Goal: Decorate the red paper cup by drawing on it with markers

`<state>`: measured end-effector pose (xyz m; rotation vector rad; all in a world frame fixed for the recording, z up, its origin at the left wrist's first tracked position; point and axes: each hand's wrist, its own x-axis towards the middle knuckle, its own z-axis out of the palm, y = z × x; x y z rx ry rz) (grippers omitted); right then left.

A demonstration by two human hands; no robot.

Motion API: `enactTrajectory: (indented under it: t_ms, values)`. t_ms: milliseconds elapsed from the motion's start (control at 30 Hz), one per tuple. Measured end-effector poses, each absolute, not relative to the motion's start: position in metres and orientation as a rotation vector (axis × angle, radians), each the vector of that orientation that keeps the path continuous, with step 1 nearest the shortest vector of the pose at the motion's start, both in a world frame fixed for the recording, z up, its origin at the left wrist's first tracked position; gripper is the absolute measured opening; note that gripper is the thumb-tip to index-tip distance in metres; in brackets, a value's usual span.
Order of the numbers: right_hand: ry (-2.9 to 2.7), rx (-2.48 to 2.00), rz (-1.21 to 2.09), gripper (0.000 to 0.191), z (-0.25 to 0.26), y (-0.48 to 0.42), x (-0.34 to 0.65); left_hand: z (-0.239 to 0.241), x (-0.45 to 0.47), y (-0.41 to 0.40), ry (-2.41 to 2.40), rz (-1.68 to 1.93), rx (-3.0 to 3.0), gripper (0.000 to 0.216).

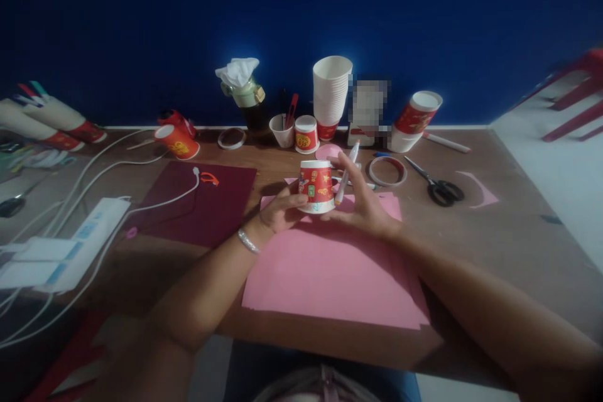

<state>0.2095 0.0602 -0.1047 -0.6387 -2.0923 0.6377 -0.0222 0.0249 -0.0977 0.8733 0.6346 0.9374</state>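
A red and white paper cup point(316, 183) with printed figures is held upside down above the pink paper sheets point(336, 276). My left hand point(281, 210) grips it from the left, the thumb lying across its front. My right hand point(365, 206) curves round the cup's right side, with a white marker point(349, 169) tucked between its fingers. Whether its fingertips press on the cup is hard to see. Light blue marks show on the cup's white band near the lower rim. Behind it lies a pink paper disc point(328, 152), partly covered.
Tape rolls point(388, 171) and black scissors point(443, 191) lie to the right. Along the wall stand a tall paper cup stack point(332, 91), a tissue-topped bottle point(245, 97) and another cup pair point(417, 120). A power strip point(89, 242) with cables occupies the left, beside dark red paper point(202, 204).
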Motion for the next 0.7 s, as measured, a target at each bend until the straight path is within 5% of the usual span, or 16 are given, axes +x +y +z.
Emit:
enactTrajectory:
  t_ms: [500,700]
  values:
    - [-1.992,-0.677,0.847,0.117,-0.113,0.063,0.211,-0.094,-0.014,0.024,0.974,1.081,1.020,0.077]
    - [-1.958,-0.717,0.844,0.091,-0.119,0.055,0.206,-0.088,-0.005,0.022,0.925,1.228,1.266,0.065]
